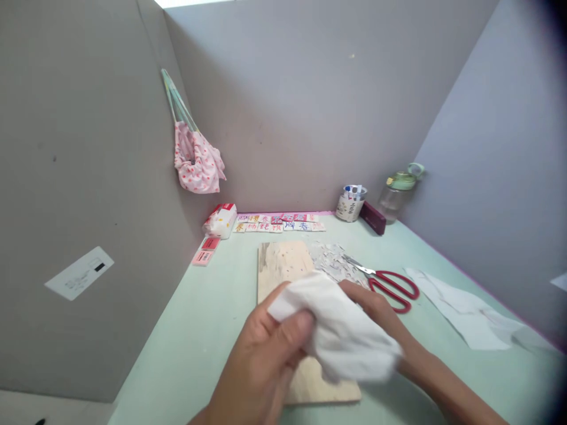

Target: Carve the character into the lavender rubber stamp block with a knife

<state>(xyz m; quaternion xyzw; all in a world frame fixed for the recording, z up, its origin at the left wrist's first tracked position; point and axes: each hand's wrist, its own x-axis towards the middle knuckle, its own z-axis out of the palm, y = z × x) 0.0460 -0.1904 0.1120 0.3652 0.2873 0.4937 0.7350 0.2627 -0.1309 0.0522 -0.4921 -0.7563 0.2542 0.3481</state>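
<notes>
A crumpled white tissue [349,330] is pinched in my left hand [270,348], its thumb pressed on the near side. My right hand [376,313] is behind the tissue's right side. Most of its fingers are hidden, so its grip does not show. Beneath both hands lies a wooden board [283,262], partly covered by them. Small grey-white scraps [334,262] are spread along the board's right side. Scissors with red handles [392,289] rest on the table, their blades parted slightly and reaching the scraps.
At the back are lettered paper pieces [279,223], a tissue pack [220,221], a pen jar [351,203], a dark red case [372,218] and a bottle [396,195]. White paper [469,313] lies right. Walls enclose the table; a dotted cloth bag [198,156] hangs left.
</notes>
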